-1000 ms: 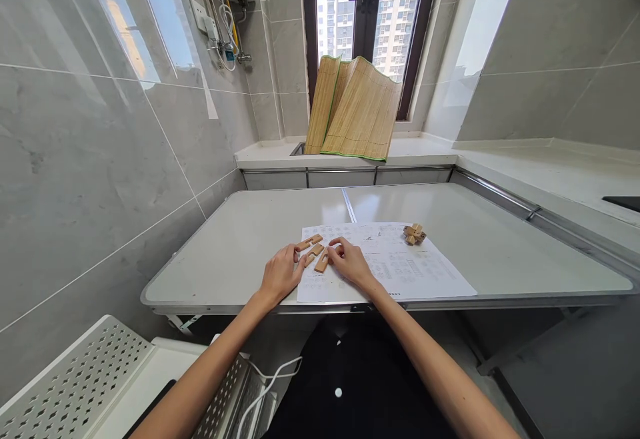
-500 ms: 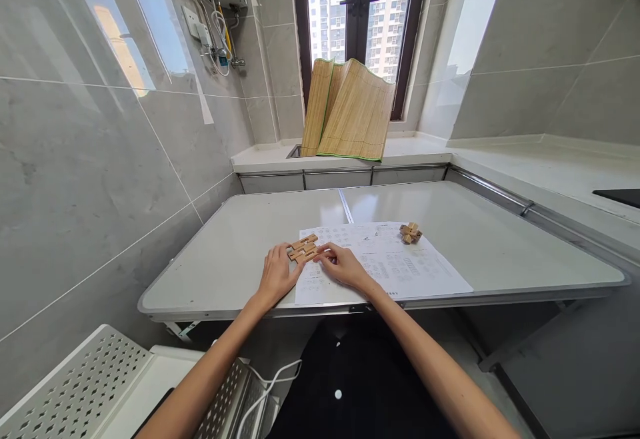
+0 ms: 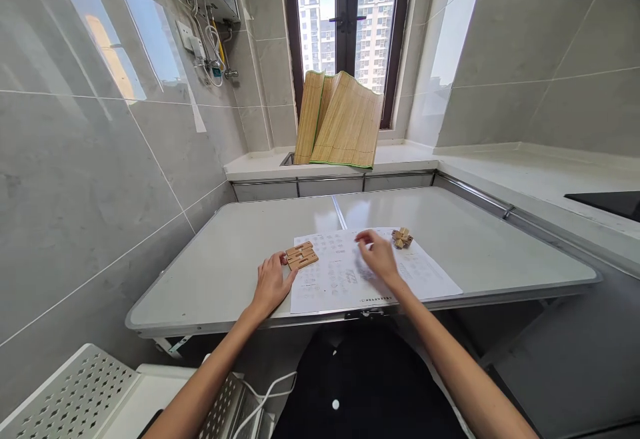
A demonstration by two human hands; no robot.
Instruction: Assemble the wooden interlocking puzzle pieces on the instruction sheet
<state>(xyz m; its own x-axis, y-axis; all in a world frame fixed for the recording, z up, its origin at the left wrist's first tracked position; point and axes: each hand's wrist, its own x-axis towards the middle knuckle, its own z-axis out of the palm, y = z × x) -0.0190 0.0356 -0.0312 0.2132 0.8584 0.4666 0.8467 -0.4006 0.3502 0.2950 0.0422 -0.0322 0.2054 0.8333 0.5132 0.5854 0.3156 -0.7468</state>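
- We see a big grey table [image 3: 240, 252] in front of us, with grey tiled walls around it.
- At the back, a bamboo mat [image 3: 340, 129] leans against the window [image 3: 345, 12].
- A white rack with holes [image 3: 65, 392] sits low on the left, and a white cord [image 3: 260, 396] hangs near it.
- A white sheet of paper [image 3: 430, 276] with small printed pictures lies flat on the table, close to the near edge.
- Our left hand [image 3: 270, 282] rests on the table at the paper's left edge. Its fingers are loose and open, and the fingertips touch the stack of wooden pieces.
- Our right hand [image 3: 379, 258] is over the middle of the paper. Its fingers are curled a little, spread and holding nothing.
- The stack of wooden pieces [image 3: 301, 256] lies flat at the paper's top left corner, pushed together side by side.
- A small wooden puzzle [image 3: 401, 238] sits on the paper near its far edge, just beside our right hand but not touching it.
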